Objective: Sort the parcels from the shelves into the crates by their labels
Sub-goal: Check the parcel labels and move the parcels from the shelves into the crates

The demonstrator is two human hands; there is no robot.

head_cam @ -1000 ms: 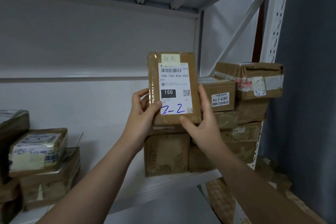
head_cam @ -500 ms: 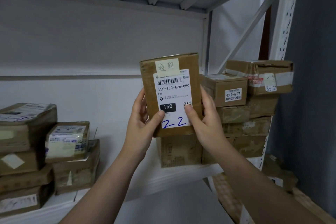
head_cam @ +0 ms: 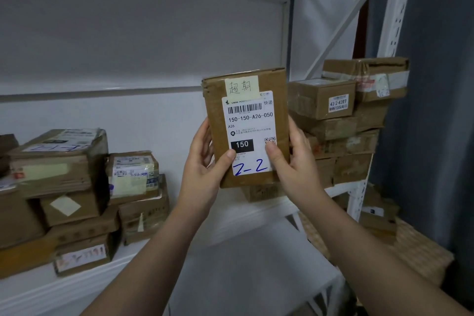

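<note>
The parcel (head_cam: 280, 120) is held upright in front of the shelf (head_cam: 256, 213), clear above its board, with its long axis vertical and its label (head_cam: 250, 120) facing the camera. Both hands grip its lower half. The left hand (head_cam: 205, 161) curls round the left edge, thumb pressed on the face beside the black 150 block. The right hand (head_cam: 295, 161) wraps the right edge, thumb on the label under the QR code. The hands sit level, so neither is nearer; the parcel stands between them and rises above them. A handwritten 2-2 (head_cam: 250, 168) shows between the 2 thumbs. No crate is in view, so the carry probably has to turn away from the shelf. Other parcels are stacked on the shelf's left part (head_cam: 64, 187) and right end (head_cam: 346, 123).
</note>
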